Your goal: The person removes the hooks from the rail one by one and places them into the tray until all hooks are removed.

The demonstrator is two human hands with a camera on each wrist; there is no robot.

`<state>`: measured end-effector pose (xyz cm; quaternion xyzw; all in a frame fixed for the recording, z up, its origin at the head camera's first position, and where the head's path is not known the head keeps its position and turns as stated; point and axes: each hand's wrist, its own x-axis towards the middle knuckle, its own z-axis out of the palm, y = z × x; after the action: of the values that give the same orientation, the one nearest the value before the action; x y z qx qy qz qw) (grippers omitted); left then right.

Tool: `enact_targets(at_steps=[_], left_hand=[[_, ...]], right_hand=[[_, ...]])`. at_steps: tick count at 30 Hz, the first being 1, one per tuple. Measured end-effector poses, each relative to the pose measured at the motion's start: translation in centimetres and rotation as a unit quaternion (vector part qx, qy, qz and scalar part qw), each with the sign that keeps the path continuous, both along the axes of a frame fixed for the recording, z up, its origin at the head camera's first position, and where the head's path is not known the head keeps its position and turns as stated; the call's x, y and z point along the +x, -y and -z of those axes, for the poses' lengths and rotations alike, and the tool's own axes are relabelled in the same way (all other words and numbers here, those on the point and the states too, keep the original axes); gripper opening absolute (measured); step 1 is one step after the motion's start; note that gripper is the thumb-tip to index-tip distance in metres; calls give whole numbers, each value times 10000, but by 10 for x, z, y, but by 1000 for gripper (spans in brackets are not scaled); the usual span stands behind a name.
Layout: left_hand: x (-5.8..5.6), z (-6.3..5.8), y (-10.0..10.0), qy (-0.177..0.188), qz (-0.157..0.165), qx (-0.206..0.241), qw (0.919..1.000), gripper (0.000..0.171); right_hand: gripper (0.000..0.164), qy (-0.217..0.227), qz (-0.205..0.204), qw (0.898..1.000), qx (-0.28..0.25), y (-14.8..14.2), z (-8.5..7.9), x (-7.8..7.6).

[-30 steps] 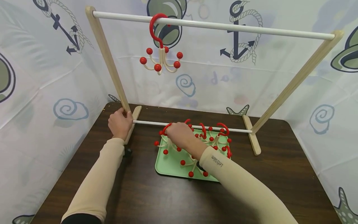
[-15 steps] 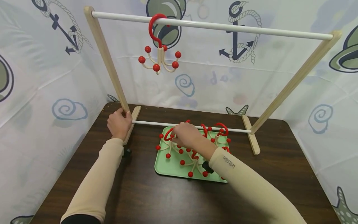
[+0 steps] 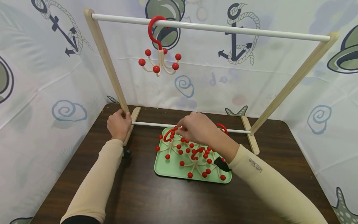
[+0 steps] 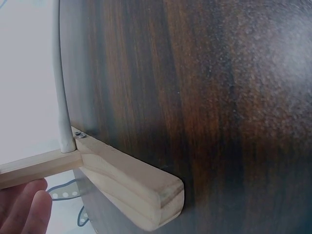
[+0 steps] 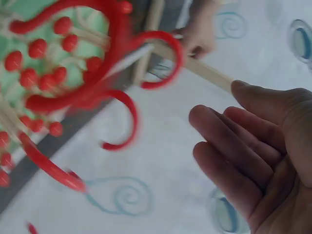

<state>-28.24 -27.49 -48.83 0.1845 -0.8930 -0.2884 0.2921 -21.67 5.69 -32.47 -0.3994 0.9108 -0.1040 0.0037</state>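
Note:
My left hand (image 3: 119, 124) grips the bottom of the left wooden post (image 3: 107, 62) of a hanging stand; in the left wrist view its fingertips (image 4: 38, 212) lie along the post. Above the green tray (image 3: 167, 170) is my right hand (image 3: 197, 127), its fingers loosely bent; the right wrist view shows that hand (image 5: 273, 161) holding nothing, beside blurred red hooks (image 5: 112, 53). Several red-hooked hangers with cream arms and red ball tips fill the tray, one hanger (image 3: 169, 140) at its left side. Another hanger (image 3: 160, 59) hangs by its hook from the upper rod.
A white upper rod (image 3: 223, 28) and a lower rod (image 3: 151, 124) join the left post to the right post (image 3: 293, 84). Wooden feet, like the right one (image 3: 250, 138), stand on the dark table (image 3: 134, 193). A printed curtain (image 3: 291, 56) encloses the back and sides.
My right hand has let go of the hook of the hanger at the tray's left and moved to the right, away from it. The left hand stays at the post.

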Motion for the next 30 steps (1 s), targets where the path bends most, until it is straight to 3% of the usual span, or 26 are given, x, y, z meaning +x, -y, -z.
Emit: enact_targets(at_steps=[4, 7, 13, 17, 25, 30], left_hand=[[1, -1, 0, 38, 4, 0, 10000, 27], [1, -1, 0, 53, -66, -17, 10000, 26], [1, -5, -1, -32, -46, -18, 10000, 27], [0, -3, -1, -20, -47, -68, 10000, 27], [2, 0, 1, 48, -84, -74, 9999, 27], [1, 0, 1, 69, -90, -44, 9999, 28]], right_hand=[[19, -647, -264, 9962, -517, 0, -26, 7], [20, -1171, -319, 9865, -1100, 2, -43, 5], [29, -1967, 27, 9575, -2108, 11, -71, -10], [43, -2245, 226, 9442, -2398, 22, -86, -25], [56, -1396, 650, 9540, -2573, 55, -113, -50], [61, -974, 1115, 9652, -2153, 71, -126, -61]])
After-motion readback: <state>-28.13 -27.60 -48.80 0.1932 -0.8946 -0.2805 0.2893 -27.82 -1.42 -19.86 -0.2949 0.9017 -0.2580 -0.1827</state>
